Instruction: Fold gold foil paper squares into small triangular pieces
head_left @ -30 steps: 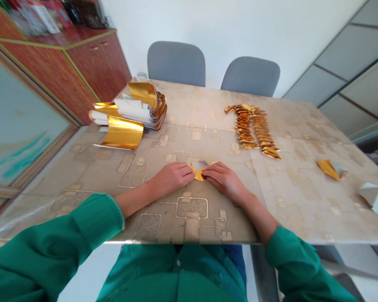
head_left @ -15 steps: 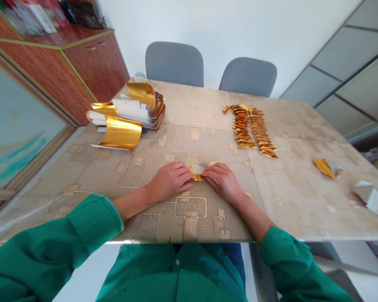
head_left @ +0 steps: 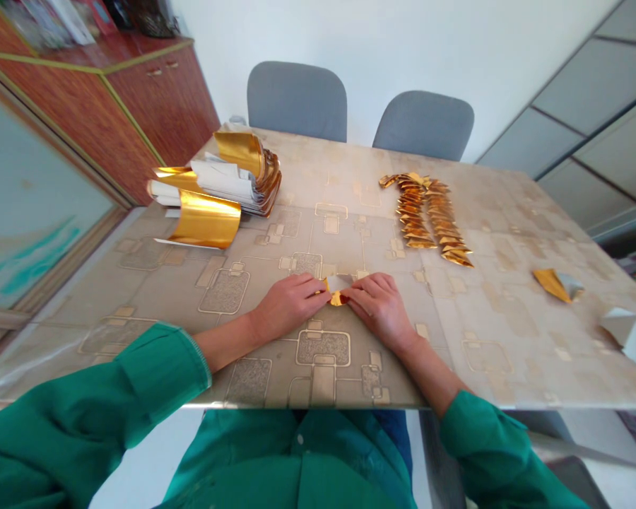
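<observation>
Between my hands, close to the front edge of the table, is a small piece of gold foil paper [head_left: 338,299], partly folded, with a pale side showing at its back. My left hand [head_left: 290,300] pinches its left end. The fingers of my right hand [head_left: 380,305] are closed on the right end. Fingertips hide parts of both ends. Back left lies a pile of gold foil sheets [head_left: 227,180] with white backs, and one curved gold sheet [head_left: 205,219] rests at its front. Folded gold paper pieces [head_left: 416,212] stand in two rows beyond my right hand.
A patterned cloth covers the table [head_left: 275,367]. Toward the right lie a gold and silver scrap [head_left: 556,284] and a creased white paper [head_left: 630,336]. Two grey chairs [head_left: 297,99] stand at the far side, before a white wall. A wooden cabinet [head_left: 159,99] is at the left.
The gold edge between my hands is folded up more and bulges toward me. My fingers have shifted slightly on the paper. The whole view has tilted a little.
</observation>
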The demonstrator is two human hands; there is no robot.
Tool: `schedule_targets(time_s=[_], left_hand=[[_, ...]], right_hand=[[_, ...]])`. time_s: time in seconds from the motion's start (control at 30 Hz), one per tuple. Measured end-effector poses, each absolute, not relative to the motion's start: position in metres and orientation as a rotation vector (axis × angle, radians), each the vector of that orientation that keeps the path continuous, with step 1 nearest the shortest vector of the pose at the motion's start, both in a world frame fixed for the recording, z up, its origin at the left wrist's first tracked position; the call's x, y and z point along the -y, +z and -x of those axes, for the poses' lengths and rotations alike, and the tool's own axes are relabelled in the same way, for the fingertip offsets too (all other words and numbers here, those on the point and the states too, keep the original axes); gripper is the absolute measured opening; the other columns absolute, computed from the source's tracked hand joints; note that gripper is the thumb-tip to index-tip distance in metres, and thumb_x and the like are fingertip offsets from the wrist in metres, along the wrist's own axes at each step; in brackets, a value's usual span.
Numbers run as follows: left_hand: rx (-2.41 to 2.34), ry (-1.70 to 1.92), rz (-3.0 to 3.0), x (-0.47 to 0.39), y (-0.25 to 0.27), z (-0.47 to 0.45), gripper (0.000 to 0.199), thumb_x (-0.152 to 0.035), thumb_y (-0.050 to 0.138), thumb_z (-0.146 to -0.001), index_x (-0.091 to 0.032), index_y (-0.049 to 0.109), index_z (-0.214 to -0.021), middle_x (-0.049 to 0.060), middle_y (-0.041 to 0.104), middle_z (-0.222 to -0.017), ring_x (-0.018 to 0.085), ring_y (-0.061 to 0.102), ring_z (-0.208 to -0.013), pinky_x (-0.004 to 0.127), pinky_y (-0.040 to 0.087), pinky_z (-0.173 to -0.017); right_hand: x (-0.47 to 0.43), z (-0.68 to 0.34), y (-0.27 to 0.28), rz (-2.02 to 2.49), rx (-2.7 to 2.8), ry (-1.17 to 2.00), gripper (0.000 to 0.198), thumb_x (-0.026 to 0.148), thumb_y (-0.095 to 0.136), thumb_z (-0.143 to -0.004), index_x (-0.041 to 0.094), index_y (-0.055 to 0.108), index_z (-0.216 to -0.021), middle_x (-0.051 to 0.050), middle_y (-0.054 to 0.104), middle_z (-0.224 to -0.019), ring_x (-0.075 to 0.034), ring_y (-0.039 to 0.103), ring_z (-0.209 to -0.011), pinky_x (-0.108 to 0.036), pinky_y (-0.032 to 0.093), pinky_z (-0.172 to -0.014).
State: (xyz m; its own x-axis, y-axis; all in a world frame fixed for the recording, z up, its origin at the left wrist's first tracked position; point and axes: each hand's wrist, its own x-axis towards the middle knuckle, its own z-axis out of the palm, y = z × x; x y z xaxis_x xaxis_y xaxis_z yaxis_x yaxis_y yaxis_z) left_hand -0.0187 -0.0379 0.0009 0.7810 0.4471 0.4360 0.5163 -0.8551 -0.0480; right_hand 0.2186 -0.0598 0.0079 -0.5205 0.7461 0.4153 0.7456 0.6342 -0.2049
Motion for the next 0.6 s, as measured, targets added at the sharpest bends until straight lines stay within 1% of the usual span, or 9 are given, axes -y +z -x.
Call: schedule_targets(time_s=[0.13, 0.2, 0.3, 0.43, 0.47, 0.6], left_hand=[[0.818, -0.687, 2.843, 0.038, 0.0, 0.017, 0.023, -0.02, 0.049, -0.101, -0.017, 0.07, -0.096, 0.005, 0.067, -0.087, 0.017, 0.058, -0.08, 0.027, 0.048, -0.072], [0.877, -0.732, 2.864, 0.038, -0.001, 0.017, 0.025, -0.023, 0.048, -0.101, -0.017, 0.071, -0.093, 0.004, 0.067, -0.085, 0.016, 0.058, -0.079, 0.027, 0.048, -0.072], [0.95, -0.754, 2.907, 0.038, 0.0, 0.017, 0.025, -0.025, 0.048, -0.101, -0.018, 0.071, -0.095, 0.004, 0.069, -0.088, 0.017, 0.06, -0.082, 0.028, 0.049, -0.073], [1.014, -0.754, 2.966, 0.036, 0.001, 0.018, 0.025, -0.025, 0.047, -0.102, -0.017, 0.07, -0.1, 0.005, 0.069, -0.092, 0.018, 0.061, -0.086, 0.03, 0.051, -0.077], [1.036, -0.764, 2.969, 0.036, 0.001, 0.018, 0.025, -0.025, 0.047, -0.102, -0.016, 0.07, -0.101, 0.006, 0.069, -0.092, 0.019, 0.061, -0.086, 0.03, 0.051, -0.077], [1.079, -0.771, 2.975, 0.035, -0.001, 0.018, 0.023, -0.026, 0.048, -0.102, -0.016, 0.068, -0.1, 0.006, 0.068, -0.091, 0.019, 0.06, -0.086, 0.03, 0.051, -0.077]], right_hand=[[0.06, -0.218, 0.008, 1.133, 2.389, 0.006, 0.022, 0.026, 0.054, -0.099, 0.024, 0.071, -0.086, -0.003, 0.072, -0.087, -0.019, 0.058, -0.085, -0.037, 0.04, -0.084], [0.061, -0.218, 0.007, 1.162, 2.354, 0.054, 0.021, 0.027, 0.054, -0.099, 0.023, 0.07, -0.086, -0.003, 0.072, -0.087, -0.02, 0.058, -0.087, -0.037, 0.041, -0.083], [0.061, -0.218, 0.004, 1.224, 2.279, 0.16, 0.016, 0.029, 0.056, -0.098, 0.023, 0.069, -0.091, -0.004, 0.072, -0.091, -0.021, 0.058, -0.088, -0.036, 0.043, -0.08], [0.06, -0.218, 0.0, 1.26, 2.207, 0.265, 0.01, 0.026, 0.059, -0.095, 0.023, 0.068, -0.091, -0.004, 0.069, -0.086, -0.021, 0.058, -0.083, -0.036, 0.045, -0.077], [0.06, -0.218, -0.001, 1.264, 2.185, 0.274, 0.01, 0.025, 0.059, -0.095, 0.023, 0.068, -0.09, -0.004, 0.068, -0.088, -0.021, 0.058, -0.085, -0.037, 0.046, -0.078], [0.059, -0.215, -0.002, 1.277, 2.081, 0.285, 0.008, 0.024, 0.06, -0.092, 0.023, 0.068, -0.089, -0.008, 0.062, -0.106, -0.023, 0.057, -0.098, -0.039, 0.049, -0.083]])
